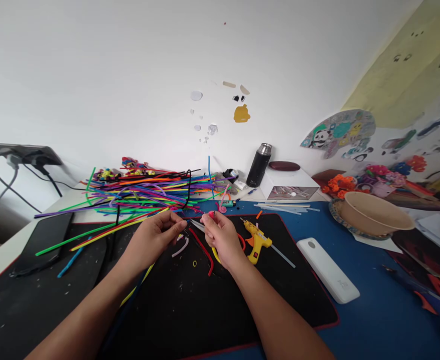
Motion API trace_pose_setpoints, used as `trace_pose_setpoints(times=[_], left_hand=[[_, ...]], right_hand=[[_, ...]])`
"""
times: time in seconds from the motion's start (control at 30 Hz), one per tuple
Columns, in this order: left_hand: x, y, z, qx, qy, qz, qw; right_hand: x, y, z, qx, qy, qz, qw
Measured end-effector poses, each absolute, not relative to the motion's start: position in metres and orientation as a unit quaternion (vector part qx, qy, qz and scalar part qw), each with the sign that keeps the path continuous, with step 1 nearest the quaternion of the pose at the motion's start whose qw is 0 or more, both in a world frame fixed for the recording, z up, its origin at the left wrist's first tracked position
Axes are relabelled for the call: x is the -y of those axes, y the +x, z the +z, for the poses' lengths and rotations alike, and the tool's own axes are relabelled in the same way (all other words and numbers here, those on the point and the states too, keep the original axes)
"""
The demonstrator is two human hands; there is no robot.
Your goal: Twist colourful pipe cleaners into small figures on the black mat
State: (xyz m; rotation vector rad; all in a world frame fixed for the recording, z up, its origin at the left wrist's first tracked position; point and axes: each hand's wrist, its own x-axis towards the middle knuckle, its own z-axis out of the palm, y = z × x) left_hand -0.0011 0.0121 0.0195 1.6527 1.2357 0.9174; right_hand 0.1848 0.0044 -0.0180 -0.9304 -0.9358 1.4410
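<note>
My left hand [157,237] is closed in a pinch over the black mat [212,315]; what lies between its fingertips is too small to name. To its right, my right hand [222,237] is closed around a small red piece [212,214], which peeks out above the fingers. Silver scissor blades [197,225] point left from beside my right hand, their handles partly hidden behind it. Just below, between both hands, lies a bent red pipe cleaner [203,250]. A yellow glue gun [256,242] rests right of my right hand with a clear glue stick in its back.
A heap of colourful pipe cleaners [148,190] spreads behind my left hand. Farther back stand a black bottle [259,166] and a white box [289,185]. On the right are a white power bank [328,271] and a beige bowl [377,212]. A black tablet [43,242] lies left.
</note>
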Motion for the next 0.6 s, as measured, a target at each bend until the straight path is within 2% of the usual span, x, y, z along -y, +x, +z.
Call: trace_pose_setpoints(times=[0.37,0.6], left_hand=[[-0.0083,0.0026,0.0153,-0.482,0.690,0.328,0.429],[-0.0132,-0.0039,0.0227,-0.431,0.688,0.258,0.524]], right_hand=[[-0.0057,0.1823,-0.0248,0.386,-0.412,0.595,0.572],[-0.0065,0.1871,-0.0189,0.386,-0.401,0.602,0.573]])
